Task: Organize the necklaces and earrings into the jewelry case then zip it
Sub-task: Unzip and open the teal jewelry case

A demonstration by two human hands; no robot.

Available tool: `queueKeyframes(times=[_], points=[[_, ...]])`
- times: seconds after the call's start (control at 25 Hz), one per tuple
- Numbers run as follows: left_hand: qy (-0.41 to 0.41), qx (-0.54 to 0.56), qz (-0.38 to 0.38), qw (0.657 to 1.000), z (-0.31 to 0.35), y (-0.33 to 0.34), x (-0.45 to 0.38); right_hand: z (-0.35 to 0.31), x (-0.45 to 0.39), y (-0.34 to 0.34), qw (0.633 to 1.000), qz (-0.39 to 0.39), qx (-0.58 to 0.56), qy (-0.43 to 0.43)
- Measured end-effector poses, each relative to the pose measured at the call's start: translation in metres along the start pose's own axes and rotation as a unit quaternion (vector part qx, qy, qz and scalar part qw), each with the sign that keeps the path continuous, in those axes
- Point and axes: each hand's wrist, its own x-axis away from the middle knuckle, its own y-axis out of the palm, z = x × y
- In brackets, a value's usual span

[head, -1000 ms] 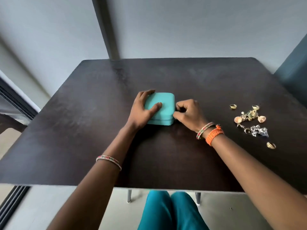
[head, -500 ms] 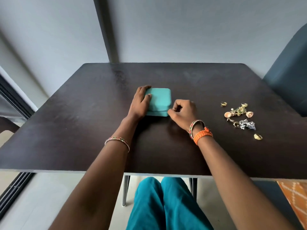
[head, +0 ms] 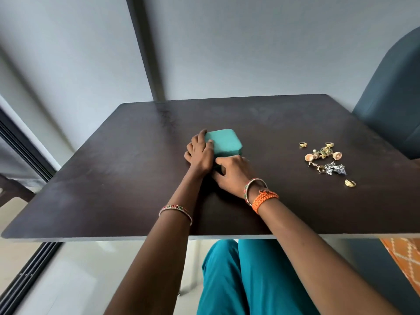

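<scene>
Biggest thing first: one dark desk [head: 113, 178], with a single teal jewelry case [head: 223, 142] sat around the middle, a bit toward the far edge, lid down. It looks small, light and stiff-sided, so it'd probably get shoved around easily unless it's held by the sides.

The left hand [head: 200, 155] is laid over the case's left side, fingers curled onto the lid. The right hand [head: 231, 172] is tucked against the near edge with fingers bent; something like a zip pull might be pinched there, but it can't be told from this angle.

The jewelry pile [head: 325, 159] is parked well apart, toward the right edge. Roughly three loose gold rings can be counted around a tangle of earrings; those look tiny, slippery and snaggy, best picked up one by one.
</scene>
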Motion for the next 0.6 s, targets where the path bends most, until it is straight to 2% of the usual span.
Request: queueKeyframes(times=[0.12, 0.24, 0.32, 0.44, 0.6], points=[[-0.007, 0.028, -0.032, 0.999, 0.003, -0.001, 0.001, 0.001, 0.002, -0.002, 0.995, 0.095, -0.017, 0.005], [-0.005, 0.057, -0.021, 0.998, 0.006, 0.0, 0.01, 0.011, -0.003, -0.002, 0.977, 0.204, -0.033, 0.054], [-0.006, 0.116, 0.032, 0.993, 0.001, -0.002, 0.018, 0.018, -0.008, -0.001, 0.974, 0.191, -0.042, 0.117], [-0.003, 0.172, 0.123, 0.977, -0.008, -0.006, 0.031, 0.024, -0.011, -0.002, 0.973, 0.088, -0.096, 0.19], [0.032, 0.106, 0.043, 0.993, -0.002, -0.008, 0.04, 0.023, -0.013, -0.006, 0.96, 0.087, -0.16, 0.214]])
